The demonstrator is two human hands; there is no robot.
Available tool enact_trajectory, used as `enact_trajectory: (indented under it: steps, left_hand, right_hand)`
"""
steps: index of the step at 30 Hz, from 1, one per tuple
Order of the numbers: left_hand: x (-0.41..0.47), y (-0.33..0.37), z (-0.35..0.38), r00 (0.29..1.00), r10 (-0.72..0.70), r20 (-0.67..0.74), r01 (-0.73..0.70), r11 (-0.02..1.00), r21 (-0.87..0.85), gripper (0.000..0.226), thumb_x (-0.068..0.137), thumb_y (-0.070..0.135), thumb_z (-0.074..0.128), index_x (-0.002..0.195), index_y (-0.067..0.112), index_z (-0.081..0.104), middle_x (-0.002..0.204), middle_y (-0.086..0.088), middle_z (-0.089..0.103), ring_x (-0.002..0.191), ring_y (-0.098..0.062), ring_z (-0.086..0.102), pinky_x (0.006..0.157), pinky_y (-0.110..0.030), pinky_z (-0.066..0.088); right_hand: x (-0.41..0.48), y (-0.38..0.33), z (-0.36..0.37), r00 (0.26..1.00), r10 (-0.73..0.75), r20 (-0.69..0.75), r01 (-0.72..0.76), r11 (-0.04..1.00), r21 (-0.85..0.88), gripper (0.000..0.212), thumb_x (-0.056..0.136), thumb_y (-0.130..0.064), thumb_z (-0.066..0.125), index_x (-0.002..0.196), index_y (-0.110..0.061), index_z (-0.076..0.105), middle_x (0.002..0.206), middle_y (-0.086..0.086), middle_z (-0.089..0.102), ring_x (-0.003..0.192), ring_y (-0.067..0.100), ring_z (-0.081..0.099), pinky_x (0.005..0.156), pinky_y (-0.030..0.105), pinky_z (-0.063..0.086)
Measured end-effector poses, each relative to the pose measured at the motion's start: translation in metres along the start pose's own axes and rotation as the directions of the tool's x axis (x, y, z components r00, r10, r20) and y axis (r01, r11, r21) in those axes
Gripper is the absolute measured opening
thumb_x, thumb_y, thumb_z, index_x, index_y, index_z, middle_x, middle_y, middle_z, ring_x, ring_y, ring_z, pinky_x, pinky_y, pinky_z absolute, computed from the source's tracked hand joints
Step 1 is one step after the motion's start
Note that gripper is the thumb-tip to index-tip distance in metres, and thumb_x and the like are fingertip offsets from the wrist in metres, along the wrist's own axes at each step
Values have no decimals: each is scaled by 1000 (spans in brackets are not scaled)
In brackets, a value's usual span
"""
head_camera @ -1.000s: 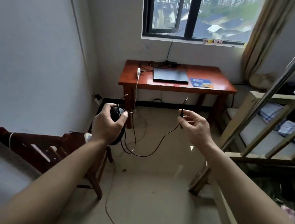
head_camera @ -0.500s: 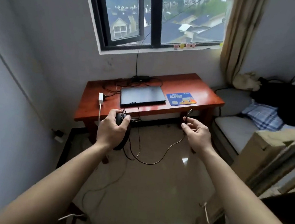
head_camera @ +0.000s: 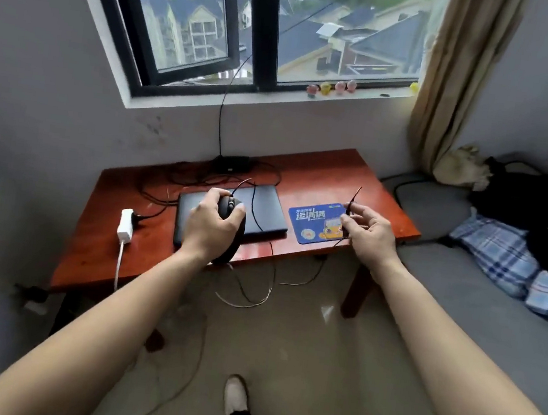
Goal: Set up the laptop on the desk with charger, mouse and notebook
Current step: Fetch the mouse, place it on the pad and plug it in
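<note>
My left hand (head_camera: 210,225) grips a black wired mouse (head_camera: 230,210), held in the air above the front of the closed dark laptop (head_camera: 265,209). My right hand (head_camera: 367,234) pinches the mouse's thin black cable (head_camera: 353,199) near its end, over the blue mouse pad (head_camera: 312,222). The cable sags in a loop below the desk's front edge between my hands. The laptop lies in the middle of the red-brown wooden desk (head_camera: 321,175). A white charger plug (head_camera: 125,223) with a white cord lies on the desk's left part. I see no notebook.
A black power box (head_camera: 231,164) with tangled black wires sits at the desk's back under the window. A grey bed (head_camera: 462,292) with plaid cloth (head_camera: 494,255) and a black bag (head_camera: 540,219) stands right of the desk. Loose cables lie on the floor. My foot (head_camera: 235,395) is below.
I have walked up to the desk, so it looks larger and nearer. Both hands, still holding the mouse and its cable, now hover over the laptop and the mouse pad.
</note>
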State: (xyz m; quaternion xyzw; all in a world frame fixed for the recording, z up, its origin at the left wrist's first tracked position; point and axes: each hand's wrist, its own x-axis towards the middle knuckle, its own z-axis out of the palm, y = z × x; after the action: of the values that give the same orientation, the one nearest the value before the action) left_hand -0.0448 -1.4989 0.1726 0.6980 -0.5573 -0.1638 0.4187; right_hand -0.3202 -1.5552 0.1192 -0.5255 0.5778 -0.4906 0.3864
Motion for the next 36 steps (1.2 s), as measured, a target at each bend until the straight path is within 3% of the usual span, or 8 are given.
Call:
enact_trajectory:
  steps: [5,7,11,15,19,26,31,36]
  left_hand:
    - [112,3,76,992,88,95,-84,995,-46,26,89,36,67,109,19,64,92,2,68,94,-25,64,82,-31,47]
    - [166,10,103,985,109,132,-100,993,-67,27,88,37,68,109,20,65,96,-1,71,96,-26,66,83,-32,48]
    - [257,38,145,963,185,194,-166,980,-109,30,88,39,68,111,20,64,98,-2,72,97,-25,66,87,-33,49]
    - [321,63,185,952,240,190,-199,957,-209,29,90,37,67,113,20,63,94,5,67,94,-18,62,86,-29,47]
    - [382,76,228,960,242,141,-205,950,-237,31,88,38,66,113,20,63,94,6,66,95,-18,63,88,-30,49]
    - [466,81,291,997,68,40,-59,981,-182,26,90,36,67,110,20,63,94,6,64,95,-17,61,87,-26,46]
    - [516,98,314,989,4,-147,-38,973,-228,27,90,38,65,110,20,62,88,13,62,87,-11,59,87,-29,49]
    - [532,98,331,950,-55,-309,-28,965,-260,31,91,35,64,113,14,60,81,18,57,75,4,54,79,-22,47]
  right_hand:
    - [106,5,-7,994,2,-107,-10,997,-74,24,94,-13,69,118,-13,71,87,0,66,69,11,61,63,16,48]
    - [152,-1,-11,981,9,-195,-22,998,-63,23,93,-15,69,117,-14,71,87,1,66,71,13,61,66,20,49]
    - [225,-22,-21,933,-67,-353,42,996,-78,19,89,-26,70,107,-32,72,75,-15,63,65,5,57,75,34,51]
    - [289,-36,-30,897,-128,-424,89,990,-111,21,93,-27,67,112,-31,71,79,-17,61,66,-5,57,78,36,54]
    - [373,-33,-31,910,-155,-385,124,987,-104,23,94,-23,67,116,-24,71,80,-16,59,64,-9,56,78,34,54]
    - [521,-15,-17,953,-208,-219,196,978,-76,21,93,-28,67,114,-29,71,82,-17,63,74,-1,60,80,40,59]
    - [602,-37,-7,893,-423,-152,413,906,-95,23,93,-34,67,115,-27,70,103,-2,72,85,4,66,84,29,58]
    - [654,-24,22,854,-510,-98,509,860,-38,22,95,-25,68,111,-12,72,106,8,72,95,14,70,88,33,58]
